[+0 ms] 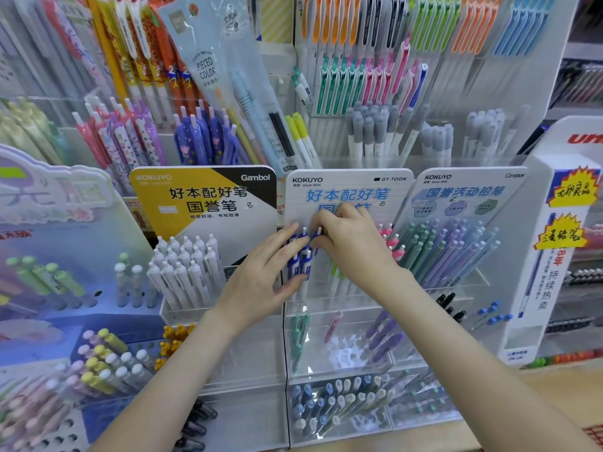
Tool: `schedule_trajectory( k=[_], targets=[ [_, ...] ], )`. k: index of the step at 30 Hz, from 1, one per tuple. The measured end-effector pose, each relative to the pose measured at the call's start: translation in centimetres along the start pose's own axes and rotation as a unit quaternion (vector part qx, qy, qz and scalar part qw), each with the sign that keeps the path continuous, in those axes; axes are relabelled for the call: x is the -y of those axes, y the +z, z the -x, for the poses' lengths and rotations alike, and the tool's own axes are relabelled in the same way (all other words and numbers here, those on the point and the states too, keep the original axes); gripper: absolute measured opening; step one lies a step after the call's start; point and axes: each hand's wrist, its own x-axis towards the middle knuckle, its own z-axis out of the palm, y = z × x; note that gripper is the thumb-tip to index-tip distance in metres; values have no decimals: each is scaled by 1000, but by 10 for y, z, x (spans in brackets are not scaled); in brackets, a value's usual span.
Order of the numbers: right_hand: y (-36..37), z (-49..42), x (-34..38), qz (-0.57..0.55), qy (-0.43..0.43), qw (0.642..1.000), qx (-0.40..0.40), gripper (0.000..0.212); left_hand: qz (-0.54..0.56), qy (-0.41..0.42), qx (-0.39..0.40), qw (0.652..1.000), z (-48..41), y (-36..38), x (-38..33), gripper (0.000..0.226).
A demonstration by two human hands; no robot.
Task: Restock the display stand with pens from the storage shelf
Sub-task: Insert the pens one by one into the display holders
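A small bunch of blue-and-white pens stands in the top tier of the middle Kokuyo display stand. My left hand lies against the bunch from the left, fingers straight along the barrels and thumb under them. My right hand reaches over from the right and pinches the top of one blue pen at its white clicker. Green and pink pens in the same tier are mostly hidden behind my right hand.
A yellow Gambol stand with white pens is at the left, a Campus stand with pastel pencils at the right. Lower clear tiers hold green, pink, purple and blue pens. Racks of hanging pens fill the back; a white Uni stand is far right.
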Motion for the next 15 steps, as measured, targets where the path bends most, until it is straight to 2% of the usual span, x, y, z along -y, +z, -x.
schedule_trajectory(
  k=[9, 15],
  targets=[
    [11, 0, 1, 115, -53, 992, -20, 30, -38, 4, 7, 999, -3, -4, -1, 51],
    [9, 9, -6, 42, -71, 992, -91, 27, -61, -35, 8, 998, 1, -6, -15, 55]
  ],
)
